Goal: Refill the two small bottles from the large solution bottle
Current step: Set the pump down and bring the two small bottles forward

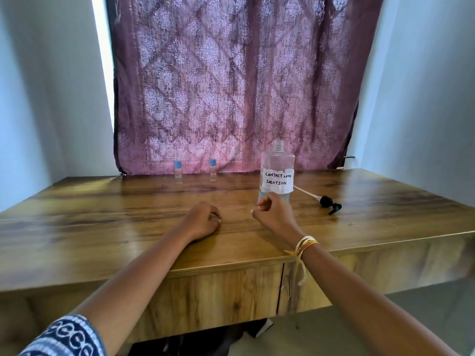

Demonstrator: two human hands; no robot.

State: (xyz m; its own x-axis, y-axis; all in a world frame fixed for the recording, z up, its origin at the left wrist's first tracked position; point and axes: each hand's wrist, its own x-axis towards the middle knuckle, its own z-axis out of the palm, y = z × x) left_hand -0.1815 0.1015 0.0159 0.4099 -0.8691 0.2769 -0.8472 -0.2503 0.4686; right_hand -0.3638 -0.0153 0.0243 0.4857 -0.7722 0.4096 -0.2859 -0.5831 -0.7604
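A large clear bottle labelled "contact lens solution" stands uncapped on the wooden table, right of centre. Its black pump head with a white tube lies on the table to its right. Two small clear bottles with blue caps stand near the curtain: one on the left, one further right. My left hand rests on the table with fingers loosely curled and holds nothing. My right hand hovers just in front of the large bottle's base, fingers curled, holding nothing.
A patterned pink curtain hangs behind the table. White walls close in on both sides. The table's front edge runs below my wrists. A thread band is tied round my right wrist.
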